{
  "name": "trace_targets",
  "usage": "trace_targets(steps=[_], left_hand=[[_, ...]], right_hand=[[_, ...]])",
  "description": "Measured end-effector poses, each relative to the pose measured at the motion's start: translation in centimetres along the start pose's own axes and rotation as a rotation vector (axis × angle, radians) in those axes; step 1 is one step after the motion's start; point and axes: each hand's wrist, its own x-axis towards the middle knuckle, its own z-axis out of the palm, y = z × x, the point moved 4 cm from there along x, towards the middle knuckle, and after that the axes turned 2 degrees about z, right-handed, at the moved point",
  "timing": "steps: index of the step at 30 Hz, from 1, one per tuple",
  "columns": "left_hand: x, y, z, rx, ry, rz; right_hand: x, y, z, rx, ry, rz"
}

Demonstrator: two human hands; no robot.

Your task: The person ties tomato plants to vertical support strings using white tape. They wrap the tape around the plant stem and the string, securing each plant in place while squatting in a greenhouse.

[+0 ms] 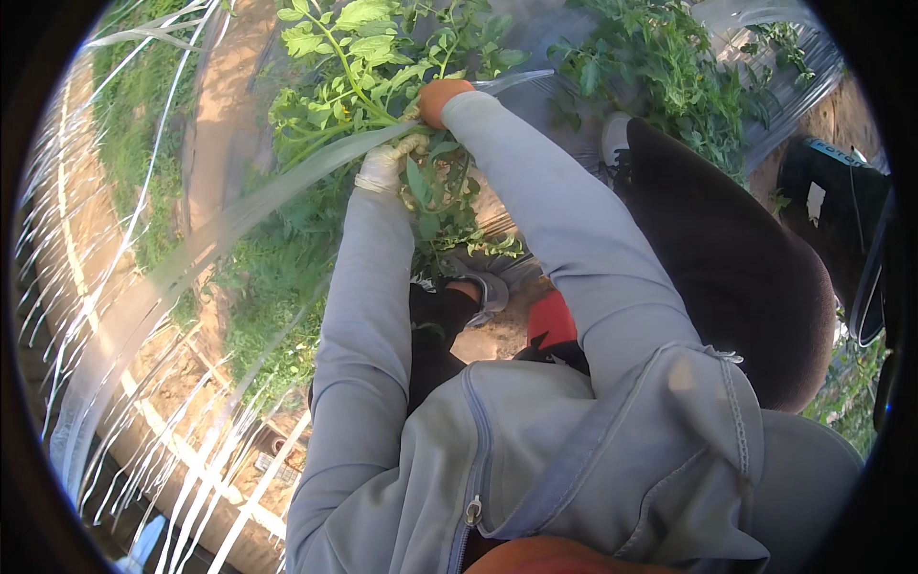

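Note:
A leafy tomato plant (358,107) stands in front of me, its stems meeting at my hands. My left hand (387,163), in a pale glove with a band at the wrist, has its fingers curled beside the stems. Whatever lies inside those fingers is hidden. Just above and to the right, my right hand (441,102) is closed around a translucent plastic strip (287,179). The strip slants up from the lower left to the stems, and a loose end sticks out beyond my right hand. Leaves cover part of the fingers.
More plants (660,64) grow through plastic mulch film (538,36) at the upper right. Many white strings (154,158) hang at the left. My shoe (491,294) rests on soil below the plant. A red object (551,319) lies between my legs, and a dark bag-like item (825,186) is at right.

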Motion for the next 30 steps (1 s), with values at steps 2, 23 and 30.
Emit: trace_targets(steps=[2,23,30], left_hand=[[0.1,0.9,-0.2,0.060,-0.062,0.090],[0.0,1.2,0.5,0.538,-0.203,0.270],[0.5,-1.9,-1.7,0.543,0.223,-0.107]], right_hand=[[0.2,-0.3,0.1,-0.020,0.012,-0.028],[1.4,0.3,2.1,0.060,-0.050,-0.314],[1.6,1.7,1.1,0.446,0.150,-0.186]])
